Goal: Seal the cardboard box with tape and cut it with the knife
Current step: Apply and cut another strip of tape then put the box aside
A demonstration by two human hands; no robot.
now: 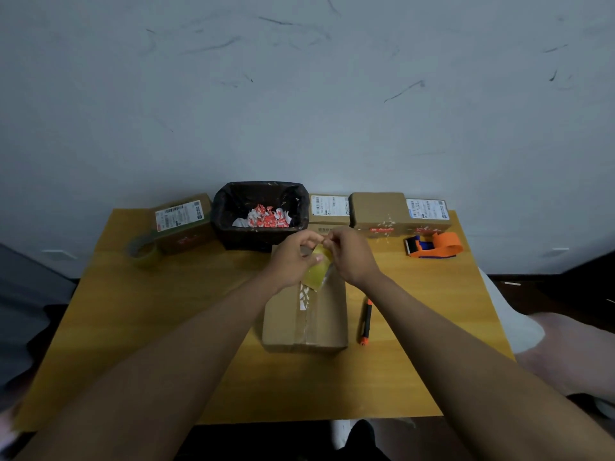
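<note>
Head view. Both hands meet above the far end of the box (304,314), which lies at the centre of the tabletop (166,327). The left hand (293,257) and right hand (349,256) each pinch a yellowish piece of tape (316,272) in curled fingers, its lower end reaching the box top. A strip of clear tape runs along the box seam. The knife (365,322) lies just right of the box. Behind: a bin (259,211) with red-and-white scraps, a tape roll (142,249), a dispenser (434,245) and labelled parcels (379,209).
</note>
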